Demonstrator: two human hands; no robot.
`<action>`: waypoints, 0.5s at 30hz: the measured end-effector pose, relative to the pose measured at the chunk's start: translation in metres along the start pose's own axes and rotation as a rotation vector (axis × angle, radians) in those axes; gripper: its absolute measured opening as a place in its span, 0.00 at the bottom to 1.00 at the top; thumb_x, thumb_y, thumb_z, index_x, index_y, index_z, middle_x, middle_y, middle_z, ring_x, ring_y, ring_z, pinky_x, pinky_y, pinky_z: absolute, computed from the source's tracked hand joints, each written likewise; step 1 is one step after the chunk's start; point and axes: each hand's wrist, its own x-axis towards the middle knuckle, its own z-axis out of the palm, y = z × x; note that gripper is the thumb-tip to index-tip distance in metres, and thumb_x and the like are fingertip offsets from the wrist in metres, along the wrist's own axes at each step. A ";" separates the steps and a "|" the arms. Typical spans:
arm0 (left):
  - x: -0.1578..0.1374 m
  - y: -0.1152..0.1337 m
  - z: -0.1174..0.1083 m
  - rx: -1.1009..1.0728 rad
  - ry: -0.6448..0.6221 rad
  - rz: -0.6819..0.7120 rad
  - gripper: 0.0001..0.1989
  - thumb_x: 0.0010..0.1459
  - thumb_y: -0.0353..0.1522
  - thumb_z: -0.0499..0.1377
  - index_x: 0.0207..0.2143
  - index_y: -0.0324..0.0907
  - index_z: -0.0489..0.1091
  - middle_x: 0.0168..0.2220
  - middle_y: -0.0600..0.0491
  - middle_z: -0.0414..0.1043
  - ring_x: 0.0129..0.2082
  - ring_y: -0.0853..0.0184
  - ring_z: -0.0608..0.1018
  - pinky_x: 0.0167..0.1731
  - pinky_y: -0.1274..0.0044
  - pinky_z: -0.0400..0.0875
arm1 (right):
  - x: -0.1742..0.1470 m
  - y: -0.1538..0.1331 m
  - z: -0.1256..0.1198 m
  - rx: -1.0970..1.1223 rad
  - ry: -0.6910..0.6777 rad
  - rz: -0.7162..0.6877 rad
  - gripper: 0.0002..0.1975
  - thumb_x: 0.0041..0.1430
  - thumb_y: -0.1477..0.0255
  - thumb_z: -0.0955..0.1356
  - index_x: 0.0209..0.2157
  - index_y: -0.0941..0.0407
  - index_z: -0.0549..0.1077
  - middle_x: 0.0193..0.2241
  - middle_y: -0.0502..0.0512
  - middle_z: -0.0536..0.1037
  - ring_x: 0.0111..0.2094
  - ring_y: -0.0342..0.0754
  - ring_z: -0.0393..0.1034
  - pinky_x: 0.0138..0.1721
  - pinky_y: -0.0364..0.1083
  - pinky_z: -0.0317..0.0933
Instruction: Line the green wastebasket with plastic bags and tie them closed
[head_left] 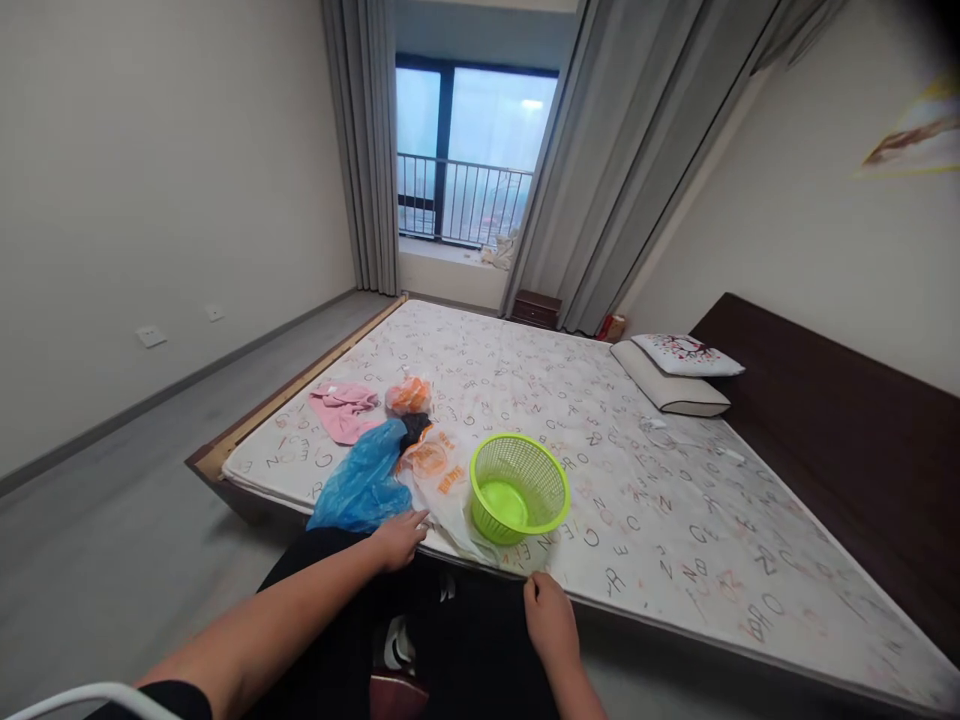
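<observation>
My left hand [401,540] is at the near edge of the mattress, beside the blue plastic bag [364,480] and the white plastic bag with orange print [442,475]. Its fingers are bent together; what they hold is hidden. Closed at the same edge, my right hand [550,612] is below the green basket [517,490], its thumb pressed against the fingers. Black cloth [480,610] shows between and below both hands; whether they grip it is unclear. The basket stands upright, partly on the white bag, with nothing visible inside.
On the patterned mattress [615,460] lie a pink garment [345,410], an orange-and-white bundle [409,394] and a small dark item [415,430]. Pillows [675,385] lie by the dark headboard [832,430]. The wooden bed frame [300,375] projects at the left.
</observation>
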 end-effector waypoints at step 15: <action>0.031 0.028 0.027 -0.221 0.020 -0.401 0.27 0.61 0.30 0.54 0.62 0.36 0.67 0.54 0.35 0.74 0.60 0.49 0.71 0.60 0.62 0.62 | 0.002 -0.014 -0.009 -0.042 0.044 -0.005 0.15 0.68 0.75 0.59 0.29 0.54 0.71 0.31 0.55 0.78 0.37 0.50 0.72 0.39 0.45 0.54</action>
